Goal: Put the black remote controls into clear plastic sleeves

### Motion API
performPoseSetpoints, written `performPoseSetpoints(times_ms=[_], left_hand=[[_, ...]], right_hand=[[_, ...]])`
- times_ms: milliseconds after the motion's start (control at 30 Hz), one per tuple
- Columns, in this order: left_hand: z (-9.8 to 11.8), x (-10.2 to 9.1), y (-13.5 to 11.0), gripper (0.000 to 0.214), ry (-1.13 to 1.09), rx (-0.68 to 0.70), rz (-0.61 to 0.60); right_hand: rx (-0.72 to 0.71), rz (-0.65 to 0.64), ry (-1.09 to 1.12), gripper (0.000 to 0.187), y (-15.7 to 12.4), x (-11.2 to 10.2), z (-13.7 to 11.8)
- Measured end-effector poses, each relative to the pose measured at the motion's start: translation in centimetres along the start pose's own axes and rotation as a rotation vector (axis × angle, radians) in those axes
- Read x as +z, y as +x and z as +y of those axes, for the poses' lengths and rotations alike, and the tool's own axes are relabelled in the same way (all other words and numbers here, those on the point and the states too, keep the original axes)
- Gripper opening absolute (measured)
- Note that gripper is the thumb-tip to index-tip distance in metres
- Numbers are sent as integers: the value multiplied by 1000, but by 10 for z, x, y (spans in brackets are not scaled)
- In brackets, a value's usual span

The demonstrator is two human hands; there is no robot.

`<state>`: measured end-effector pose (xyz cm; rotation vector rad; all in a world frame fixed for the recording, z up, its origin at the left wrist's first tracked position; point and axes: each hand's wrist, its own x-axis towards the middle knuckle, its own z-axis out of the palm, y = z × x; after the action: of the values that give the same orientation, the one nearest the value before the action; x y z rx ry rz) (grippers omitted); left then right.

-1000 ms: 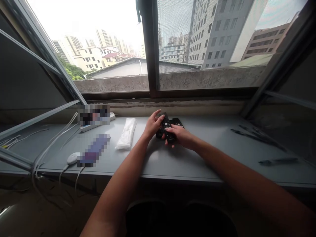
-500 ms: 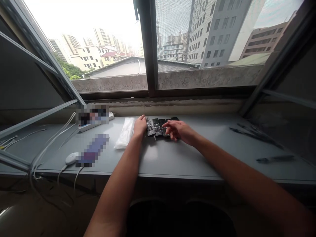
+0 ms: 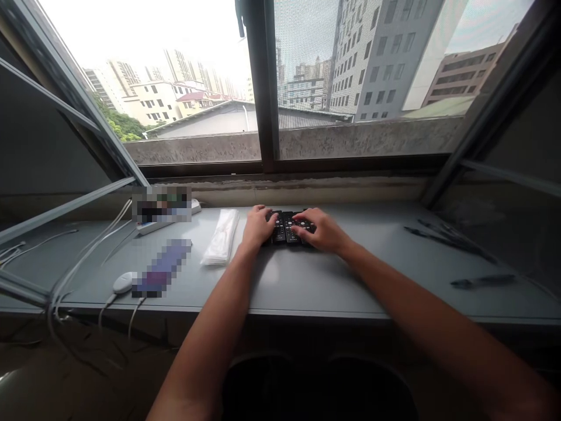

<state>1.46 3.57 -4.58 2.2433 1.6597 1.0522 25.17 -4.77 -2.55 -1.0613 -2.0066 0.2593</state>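
Several black remote controls [image 3: 290, 228] with button rows lie side by side on the grey desk [image 3: 307, 286], close together. My left hand [image 3: 258, 225] grips the left end of the row, its thumb over the top of a remote and its fingers along the outer side. At the right end, my right hand [image 3: 323, 229] curls around the remotes there, thumb and fingertips over their buttons. Both hands cover much of the outer remotes, so their edges are partly hidden. Left of my left hand lies a flat stack of clear plastic bags [image 3: 221, 237].
A blurred-out phone-like slab [image 3: 164, 268] and a white round charger [image 3: 124, 283] with cables lie at the left. Behind them is a white power strip [image 3: 169, 217]. Dark pens or cables [image 3: 447, 241] lie at the right. A window frame [image 3: 266, 117] stands behind the desk.
My left hand has moved right over the left remotes, and the tilted left remote is now covered. My right hand has settled from above the row onto its right end.
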Motion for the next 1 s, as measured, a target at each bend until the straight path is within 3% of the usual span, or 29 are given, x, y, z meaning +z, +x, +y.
performPoseSetpoints(times_ms=[67, 167, 533, 767, 1000], left_hand=[[8, 2, -5, 41, 27, 91, -68], [18, 1, -10, 39, 63, 130, -159], [29, -2, -13, 31, 107, 133, -134], [35, -7, -14, 30, 205, -2, -140], [37, -7, -16, 33, 171, 57, -149]], right_hand=[[-119, -109, -131, 57, -3, 5, 9], [-144, -233, -235, 75, -7, 12, 22], [-166, -269, -287, 75, -4, 18, 35], [-160, -284, -292, 75, -4, 24, 45], [-132, -286, -276, 73, -4, 24, 43]])
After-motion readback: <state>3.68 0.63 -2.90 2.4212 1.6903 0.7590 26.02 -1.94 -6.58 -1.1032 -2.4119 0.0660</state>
